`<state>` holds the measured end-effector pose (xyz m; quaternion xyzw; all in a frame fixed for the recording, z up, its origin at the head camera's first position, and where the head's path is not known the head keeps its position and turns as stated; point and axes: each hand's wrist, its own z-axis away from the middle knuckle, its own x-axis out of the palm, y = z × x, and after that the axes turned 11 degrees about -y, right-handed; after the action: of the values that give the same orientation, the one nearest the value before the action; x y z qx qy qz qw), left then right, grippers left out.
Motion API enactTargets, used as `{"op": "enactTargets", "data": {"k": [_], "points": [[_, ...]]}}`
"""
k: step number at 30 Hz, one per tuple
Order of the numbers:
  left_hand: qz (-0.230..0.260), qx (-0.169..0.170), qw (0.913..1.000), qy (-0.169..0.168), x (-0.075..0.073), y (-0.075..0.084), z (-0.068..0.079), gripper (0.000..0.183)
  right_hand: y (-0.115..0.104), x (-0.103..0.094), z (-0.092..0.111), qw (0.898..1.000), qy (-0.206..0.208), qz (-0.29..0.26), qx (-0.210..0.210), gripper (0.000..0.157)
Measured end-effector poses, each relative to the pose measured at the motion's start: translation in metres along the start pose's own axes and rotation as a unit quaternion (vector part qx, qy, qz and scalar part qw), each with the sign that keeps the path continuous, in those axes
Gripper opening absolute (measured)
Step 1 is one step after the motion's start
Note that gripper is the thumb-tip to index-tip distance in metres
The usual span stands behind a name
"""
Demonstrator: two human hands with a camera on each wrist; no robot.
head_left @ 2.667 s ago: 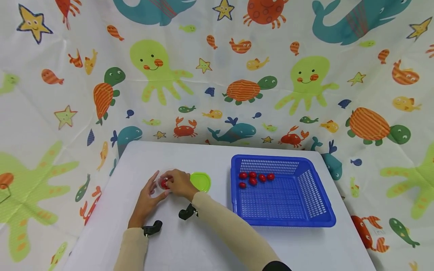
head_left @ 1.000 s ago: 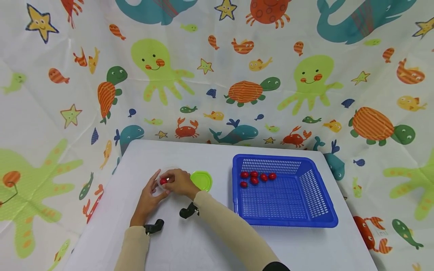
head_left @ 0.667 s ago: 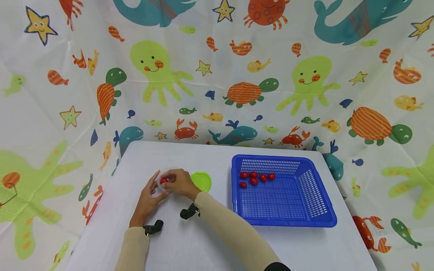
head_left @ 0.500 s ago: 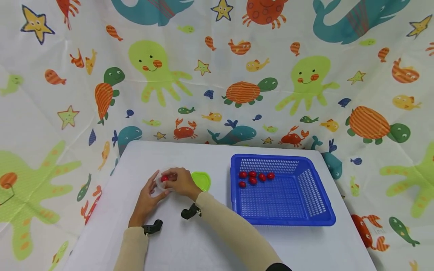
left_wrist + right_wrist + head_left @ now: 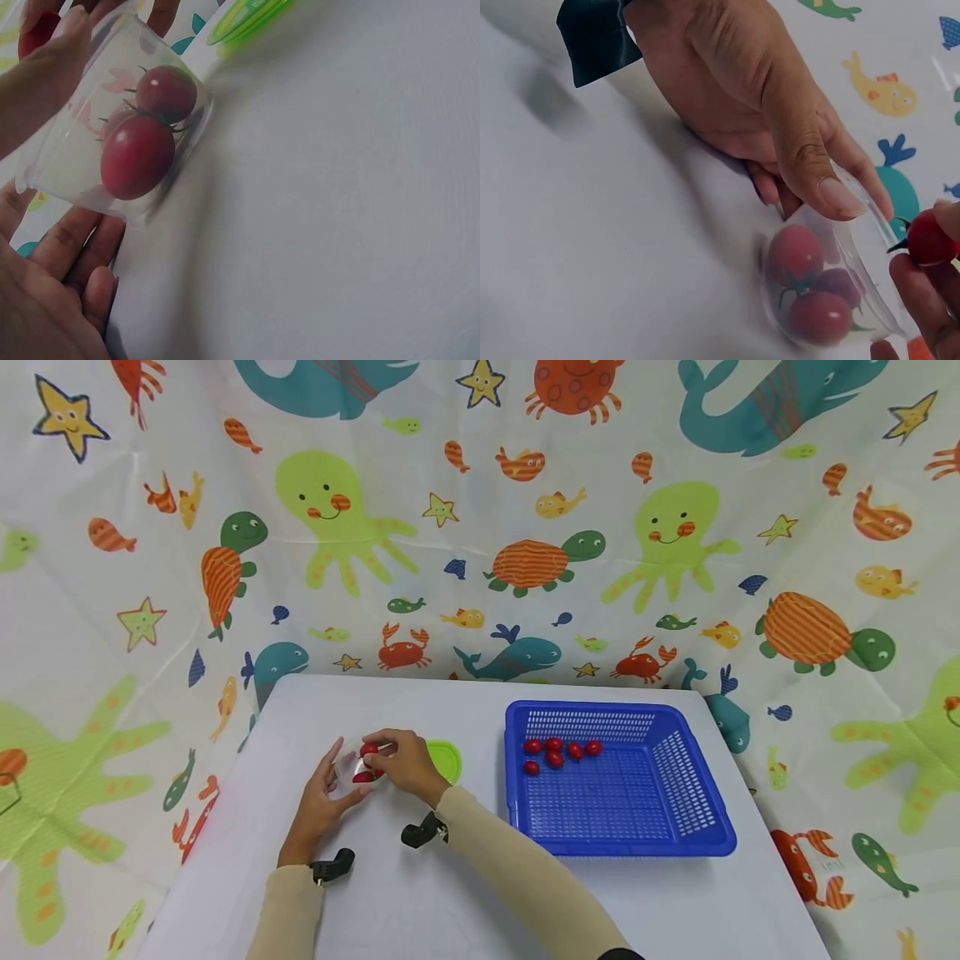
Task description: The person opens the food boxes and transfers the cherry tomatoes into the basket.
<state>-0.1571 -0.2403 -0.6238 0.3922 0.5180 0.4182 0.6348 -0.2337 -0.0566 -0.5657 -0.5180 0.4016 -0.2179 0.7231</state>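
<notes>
My left hand (image 5: pixel 318 806) grips a clear plastic cup (image 5: pixel 347 766), its thumb at the rim in the right wrist view. The cup is tilted, and several red cherry tomatoes (image 5: pixel 139 156) with green stems lie inside near its base. At the cup's mouth, my right hand (image 5: pixel 408 764) pinches another cherry tomato (image 5: pixel 930 238) between thumb and fingers. Only a sliver of that tomato shows in the left wrist view. A round bright green lid (image 5: pixel 447 762) lies on the table, partly covered by my right hand.
To the right stands a blue perforated basket (image 5: pixel 622 850) with several cherry tomatoes (image 5: pixel 553 759) toward its back left. The white table (image 5: pixel 405 893) meets a sea-animal print cloth (image 5: pixel 450 610) at the back.
The cup has tipped over from a more upright stance, baring the tomatoes inside. My right hand has shifted slightly right with its tomato, covering more of the green lid.
</notes>
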Motion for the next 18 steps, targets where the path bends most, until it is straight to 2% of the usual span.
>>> {"op": "enactTargets", "data": {"k": [9,18], "points": [[0.004,-0.004,1.0000,0.001,0.003,0.006,0.002,0.107,-0.002,-0.010,0.011,1.000,0.020,-0.010,-0.017,0.031],[-0.016,-0.008,0.9998,0.009,0.003,0.000,-0.001,0.102,-0.001,-0.028,0.019,0.997,0.059,-0.042,-0.030,0.033]]}}
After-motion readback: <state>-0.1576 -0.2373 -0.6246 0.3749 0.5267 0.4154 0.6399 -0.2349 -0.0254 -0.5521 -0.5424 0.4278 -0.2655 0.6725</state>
